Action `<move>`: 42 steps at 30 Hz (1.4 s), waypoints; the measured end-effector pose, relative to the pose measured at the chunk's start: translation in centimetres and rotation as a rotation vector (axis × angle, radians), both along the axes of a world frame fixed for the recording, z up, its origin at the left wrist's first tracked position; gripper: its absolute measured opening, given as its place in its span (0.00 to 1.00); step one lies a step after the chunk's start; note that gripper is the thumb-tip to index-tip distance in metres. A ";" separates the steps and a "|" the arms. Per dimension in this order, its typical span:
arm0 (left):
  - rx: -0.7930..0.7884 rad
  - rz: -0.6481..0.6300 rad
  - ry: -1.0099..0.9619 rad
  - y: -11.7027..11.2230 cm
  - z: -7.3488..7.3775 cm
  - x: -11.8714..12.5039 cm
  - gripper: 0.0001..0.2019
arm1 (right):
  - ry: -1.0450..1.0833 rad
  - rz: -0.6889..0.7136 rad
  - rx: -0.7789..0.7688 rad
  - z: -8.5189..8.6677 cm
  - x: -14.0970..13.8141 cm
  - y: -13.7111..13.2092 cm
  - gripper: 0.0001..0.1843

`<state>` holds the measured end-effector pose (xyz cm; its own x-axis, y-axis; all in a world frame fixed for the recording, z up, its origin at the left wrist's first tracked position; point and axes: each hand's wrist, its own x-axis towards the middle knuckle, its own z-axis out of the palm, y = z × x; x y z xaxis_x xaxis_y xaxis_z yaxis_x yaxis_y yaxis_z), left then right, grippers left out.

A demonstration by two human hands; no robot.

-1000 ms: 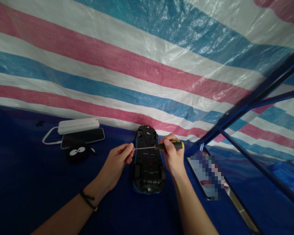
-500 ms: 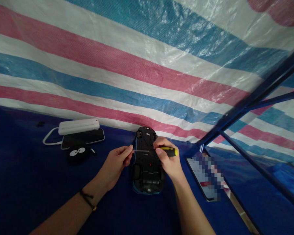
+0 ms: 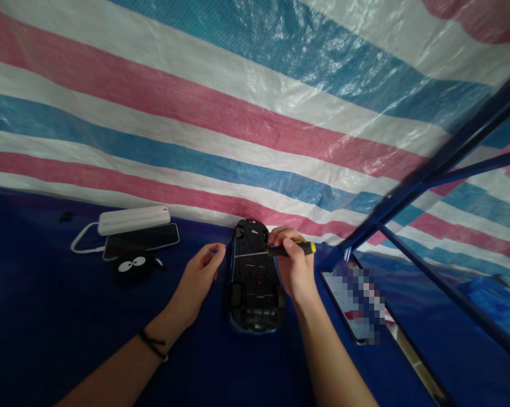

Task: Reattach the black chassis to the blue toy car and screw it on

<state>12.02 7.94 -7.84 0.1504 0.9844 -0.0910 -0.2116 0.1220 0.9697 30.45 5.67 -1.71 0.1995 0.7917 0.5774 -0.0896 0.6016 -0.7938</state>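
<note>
A black toy car (image 3: pixel 255 305) with blue edges lies upside down, its underside facing up. My right hand (image 3: pixel 295 260) is closed round the black and yellow handle of a screwdriver (image 3: pixel 309 247). The thin metal shaft lies level across the car's underside, its tip pointing left near the car's left edge. Just left of the car, my left hand (image 3: pixel 202 274) has thumb and fingertips pressed together, apart from the screwdriver tip. Whatever may be between those fingertips is too small to make out.
On the blue surface at left lie a white power bank (image 3: pixel 134 219) with a cable, a phone (image 3: pixel 142 240) and a black pouch with white eyes (image 3: pixel 130 265). Another phone (image 3: pixel 344 302) lies at right beside blue metal bars (image 3: pixel 407 195). A striped tarp (image 3: pixel 221 135) hangs behind.
My left fingertips have come off the screwdriver tip and moved slightly left and up. My right hand has shifted the screwdriver slightly right and up, with its handle end tilted higher.
</note>
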 end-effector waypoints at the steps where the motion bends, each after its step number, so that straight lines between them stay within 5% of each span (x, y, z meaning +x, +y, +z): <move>1: 0.025 0.005 0.063 0.2 -0.3 0.1 0.31 | 0.063 -0.009 -0.011 0.6 -0.2 0.4 0.10; 4: 0.028 -0.050 0.133 0.3 -1.1 0.7 0.35 | 0.155 0.003 -0.073 2.4 -1.4 1.8 0.08; 7: 0.057 -0.191 0.136 -0.1 -1.5 1.1 0.42 | 0.161 0.069 -0.096 3.4 -3.1 3.1 0.16; 14: 0.156 -0.341 0.108 -1.1 -1.4 1.1 0.39 | 0.203 0.237 -0.045 3.4 -5.3 2.9 0.35; 21: 0.220 -0.364 0.112 -1.5 -1.0 1.1 0.31 | 0.238 0.331 -0.048 2.8 -5.4 2.7 0.30; 42: 0.252 -0.371 0.112 -1.4 -1.1 1.0 0.31 | 0.082 0.365 -0.086 0.6 -5.2 3.3 0.28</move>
